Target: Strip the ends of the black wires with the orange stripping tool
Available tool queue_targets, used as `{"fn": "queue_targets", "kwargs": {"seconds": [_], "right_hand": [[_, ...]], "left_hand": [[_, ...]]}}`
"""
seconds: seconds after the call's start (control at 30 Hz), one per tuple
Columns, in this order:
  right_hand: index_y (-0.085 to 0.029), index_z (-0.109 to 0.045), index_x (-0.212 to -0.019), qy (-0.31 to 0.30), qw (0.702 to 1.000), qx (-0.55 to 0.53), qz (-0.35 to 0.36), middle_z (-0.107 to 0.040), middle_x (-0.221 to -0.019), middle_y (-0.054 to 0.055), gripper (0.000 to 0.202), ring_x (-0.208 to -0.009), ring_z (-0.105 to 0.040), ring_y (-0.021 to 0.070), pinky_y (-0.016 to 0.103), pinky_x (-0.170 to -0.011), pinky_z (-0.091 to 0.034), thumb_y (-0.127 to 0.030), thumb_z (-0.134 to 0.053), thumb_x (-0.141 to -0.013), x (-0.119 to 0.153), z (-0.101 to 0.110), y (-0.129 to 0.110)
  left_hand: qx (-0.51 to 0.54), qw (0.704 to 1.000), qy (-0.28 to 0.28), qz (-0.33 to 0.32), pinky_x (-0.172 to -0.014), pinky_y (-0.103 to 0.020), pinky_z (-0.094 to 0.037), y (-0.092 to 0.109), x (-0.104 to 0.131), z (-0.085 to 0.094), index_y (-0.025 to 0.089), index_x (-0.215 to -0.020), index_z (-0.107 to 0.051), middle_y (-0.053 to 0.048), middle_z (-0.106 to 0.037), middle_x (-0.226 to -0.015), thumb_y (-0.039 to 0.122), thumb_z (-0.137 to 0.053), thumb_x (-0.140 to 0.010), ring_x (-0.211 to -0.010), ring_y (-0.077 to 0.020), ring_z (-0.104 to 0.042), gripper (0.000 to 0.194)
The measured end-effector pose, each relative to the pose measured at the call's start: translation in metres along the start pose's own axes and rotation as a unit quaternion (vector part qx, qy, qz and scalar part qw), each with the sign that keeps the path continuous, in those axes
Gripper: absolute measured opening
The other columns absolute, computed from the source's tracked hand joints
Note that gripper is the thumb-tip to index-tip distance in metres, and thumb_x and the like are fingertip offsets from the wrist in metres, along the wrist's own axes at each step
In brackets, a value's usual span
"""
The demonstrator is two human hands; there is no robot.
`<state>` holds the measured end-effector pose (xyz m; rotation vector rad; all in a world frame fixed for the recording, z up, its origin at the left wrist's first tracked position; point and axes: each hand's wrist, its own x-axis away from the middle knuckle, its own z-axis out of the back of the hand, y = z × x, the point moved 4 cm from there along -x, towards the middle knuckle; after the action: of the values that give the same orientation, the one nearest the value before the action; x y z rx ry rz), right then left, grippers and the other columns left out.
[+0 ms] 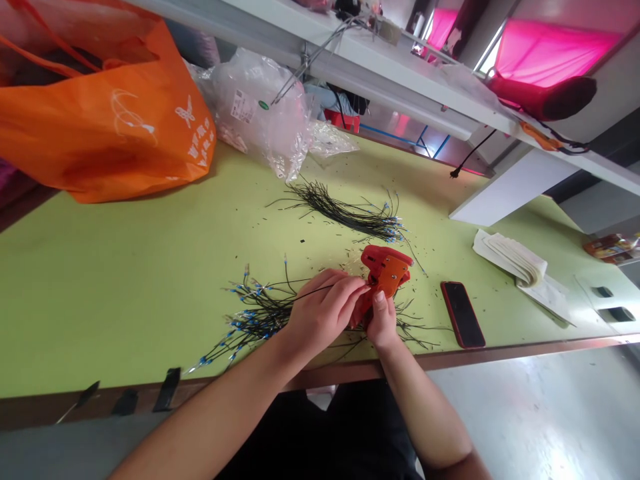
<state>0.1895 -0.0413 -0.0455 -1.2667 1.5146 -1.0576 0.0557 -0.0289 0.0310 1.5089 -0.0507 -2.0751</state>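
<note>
Our left hand (323, 312) pinches a black wire (318, 291) at the mouth of the tool (391, 268) our right hand (383, 323) grips; feeding it crookedly could damage the wire.

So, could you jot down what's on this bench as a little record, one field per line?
Left hand: the hand pinches a thin black wire close to the tool
Right hand: the hand grips a red and orange tool
Near bundle: black wires with blue-tipped ends, partly under the hands
Far bundle: more black wires, blue-tipped ends toward the right
Right side: phone, folded papers
Back left: orange bag, clear plastic bag
Surface: yellow-green tabletop, dark scraps scattered about
</note>
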Motion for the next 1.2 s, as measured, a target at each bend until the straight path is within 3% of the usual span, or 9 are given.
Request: {"fn": "queue_targets", "kwargs": {"seconds": [0.3, 0.5, 0.6, 0.7, 0.8, 0.9, 1.07, 1.13, 1.2], "right_hand": [[-0.024, -0.058, -0.051, 0.0, 1.0, 0.001, -0.004, -0.05, -0.039, 0.001, 0.071, -0.039, -0.052, 0.0184, 0.03, -0.037, -0.04, -0.086, -0.052, -0.084, -0.002, -0.003, -0.003], [-0.027, -0.059, -0.059, -0.006, 0.997, -0.079, -0.009, -0.048, -0.043, 0.001, 0.063, -0.057, -0.066, 0.0267, 0.038, -0.051, -0.056, -0.084, -0.052, -0.085, -0.004, -0.007, -0.009], [-0.029, -0.066, -0.076, 0.042, 0.994, -0.106, 0.004, -0.059, -0.056, 0.003, 0.055, -0.079, -0.072, 0.032, 0.048, -0.071, -0.063, -0.082, -0.055, -0.083, -0.007, -0.006, -0.015], [-0.03, -0.067, -0.087, 0.106, 0.987, -0.111, 0.04, -0.064, -0.071, 0.004, 0.052, -0.082, -0.069, 0.0308, 0.051, -0.082, -0.061, -0.08, -0.057, -0.081, -0.009, -0.001, -0.025], [-0.029, -0.068, -0.085, 0.149, 0.973, -0.135, 0.115, -0.063, -0.074, 0.003, 0.047, -0.076, -0.065, 0.0273, 0.049, -0.082, -0.059, -0.075, -0.059, -0.081, -0.01, 0.01, -0.04], [-0.028, -0.068, -0.084, 0.203, 0.944, -0.164, 0.203, -0.062, -0.075, 0.002, 0.037, -0.075, -0.063, 0.0244, 0.046, -0.082, -0.057, -0.064, -0.061, -0.084, -0.008, 0.026, -0.057], [-0.026, -0.068, -0.084, 0.268, 0.906, -0.198, 0.263, -0.06, -0.077, 0.001, 0.029, -0.075, -0.062, 0.0228, 0.045, -0.081, -0.056, -0.055, -0.061, -0.084, -0.006, 0.049, -0.071], [-0.025, -0.068, -0.084, 0.27, 0.899, -0.211, 0.273, -0.06, -0.078, 0.001, 0.029, -0.076, -0.063, 0.0223, 0.045, -0.081, -0.056, -0.053, -0.06, -0.084, -0.006, 0.054, -0.071], [-0.025, -0.068, -0.086, 0.262, 0.9, -0.218, 0.274, -0.061, -0.078, 0.001, 0.029, -0.076, -0.063, 0.0217, 0.046, -0.083, -0.056, -0.053, -0.058, -0.085, -0.007, 0.056, -0.069]], "left_hand": [[-0.003, 1.0, 0.007, -0.001, -0.077, -0.028, -0.062, 0.0, 0.001, -0.001, 0.02, -0.105, -0.063, -0.002, -0.076, -0.08, 0.011, -0.063, -0.096, -0.074, -0.0167, -0.073, 0.013], [0.005, 1.0, 0.01, 0.007, -0.076, -0.028, -0.061, 0.0, -0.001, 0.002, 0.021, -0.105, -0.063, -0.002, -0.076, -0.08, 0.01, -0.062, -0.095, -0.074, -0.0161, -0.073, 0.015], [0.014, 1.0, 0.01, 0.021, -0.073, -0.026, -0.06, -0.001, -0.002, 0.003, 0.021, -0.103, -0.063, -0.002, -0.076, -0.08, 0.01, -0.062, -0.095, -0.072, -0.0155, -0.072, 0.013], [0.035, 0.998, 0.0, 0.052, -0.071, -0.025, -0.059, -0.004, 0.0, 0.001, 0.02, -0.1, -0.064, -0.003, -0.077, -0.082, 0.013, -0.063, -0.096, -0.072, -0.0151, -0.072, 0.009], [0.104, 0.98, -0.046, 0.16, -0.064, -0.024, -0.057, -0.013, 0.005, -0.011, 0.02, -0.095, -0.064, -0.002, -0.076, -0.076, 0.021, -0.062, -0.098, -0.066, -0.0143, -0.072, 0.004], [0.252, 0.903, -0.111, 0.331, -0.053, -0.023, -0.054, -0.023, 0.018, -0.034, 0.019, -0.09, -0.063, -0.001, -0.073, -0.068, 0.031, -0.059, -0.099, -0.056, -0.0137, -0.068, 0.015], [0.409, 0.7, -0.16, 0.564, -0.048, -0.023, -0.052, -0.014, 0.047, -0.075, 0.017, -0.095, -0.064, -0.008, -0.079, -0.089, 0.039, -0.064, -0.092, -0.056, -0.0135, -0.067, 0.022], [0.417, 0.649, -0.176, 0.611, -0.047, -0.023, -0.051, -0.002, 0.055, -0.088, 0.018, -0.116, -0.063, -0.008, -0.079, -0.099, 0.039, -0.066, -0.091, -0.053, -0.0124, -0.066, 0.033], [0.412, 0.634, -0.218, 0.617, -0.044, -0.025, -0.048, 0.011, 0.057, -0.097, 0.022, -0.142, -0.051, -0.007, -0.079, -0.099, 0.041, -0.065, -0.091, -0.045, -0.012, -0.061, 0.056]]}}
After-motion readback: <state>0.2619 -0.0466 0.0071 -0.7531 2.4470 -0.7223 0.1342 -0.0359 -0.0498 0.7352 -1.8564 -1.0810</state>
